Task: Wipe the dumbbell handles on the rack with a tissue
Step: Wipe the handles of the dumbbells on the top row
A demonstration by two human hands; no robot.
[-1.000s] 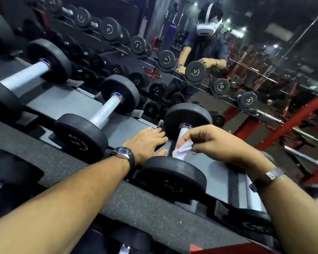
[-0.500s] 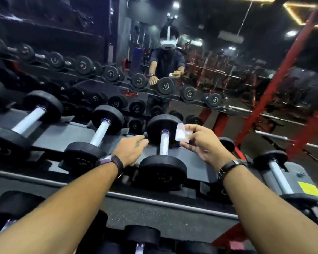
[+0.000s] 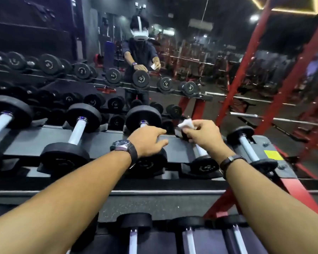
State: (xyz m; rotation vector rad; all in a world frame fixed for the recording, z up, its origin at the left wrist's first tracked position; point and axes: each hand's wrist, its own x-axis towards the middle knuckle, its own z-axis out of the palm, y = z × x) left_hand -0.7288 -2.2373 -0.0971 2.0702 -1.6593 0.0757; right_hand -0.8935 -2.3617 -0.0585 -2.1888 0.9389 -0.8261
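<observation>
Right hand (image 3: 202, 135) has its grip pinched on a crumpled white tissue (image 3: 186, 123) (soft, light, likely to tear if dragged hard), raised over a small black dumbbell's steel handle (image 3: 201, 151) on the grey rack (image 3: 103, 142). Left hand (image 3: 148, 141) rests fingers-down on the neighbouring dumbbell (image 3: 143, 118); its grip looks loose. Heavy weights should stay put; wrap tissue mid-handle.

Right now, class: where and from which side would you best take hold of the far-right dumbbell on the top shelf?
Probably grip the dumbbell by its bare silver handle, fingers coming down from above. The handle lies open between two wide black heads, which are too broad to wrap, and the rack cradles it from below.
</observation>
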